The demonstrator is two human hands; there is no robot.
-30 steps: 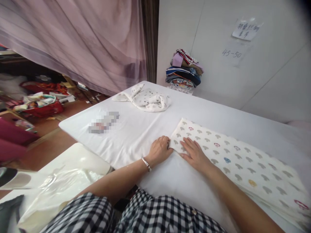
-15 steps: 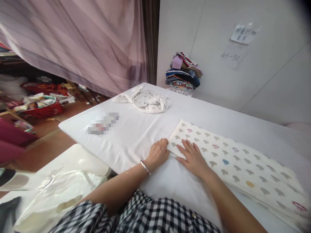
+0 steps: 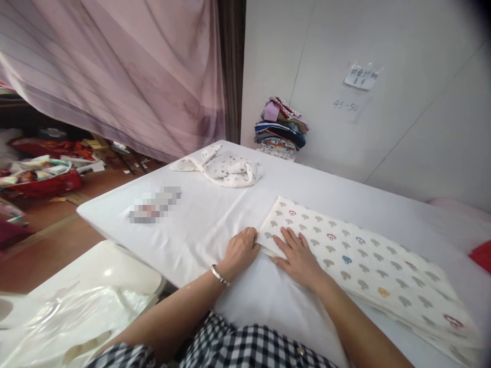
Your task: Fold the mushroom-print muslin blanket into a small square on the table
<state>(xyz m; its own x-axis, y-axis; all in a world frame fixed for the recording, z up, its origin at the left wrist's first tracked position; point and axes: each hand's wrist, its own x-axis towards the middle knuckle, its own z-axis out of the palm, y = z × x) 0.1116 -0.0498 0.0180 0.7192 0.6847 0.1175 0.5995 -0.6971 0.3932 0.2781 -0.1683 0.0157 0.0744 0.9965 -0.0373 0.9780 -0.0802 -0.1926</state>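
A long folded white cloth printed with grey, red, blue and yellow mushroom shapes lies across the right half of the table. At its near left corner, my left hand has its fingers closed on the edge; the fingertips are partly hidden. My right hand rests palm down on the cloth just beside that corner, fingers spread. Farther back, apart from both hands, lies a crumpled white cloth with small dark prints.
The white-covered table carries a blurred-out item at left. A stack of folded fabrics stands by the wall behind. A lower white surface with clear plastic is at near left. A pink curtain hangs behind.
The view has shifted slightly, and a red thing now shows at the right edge. Both hands keep nearly the same place on the mushroom-print cloth.
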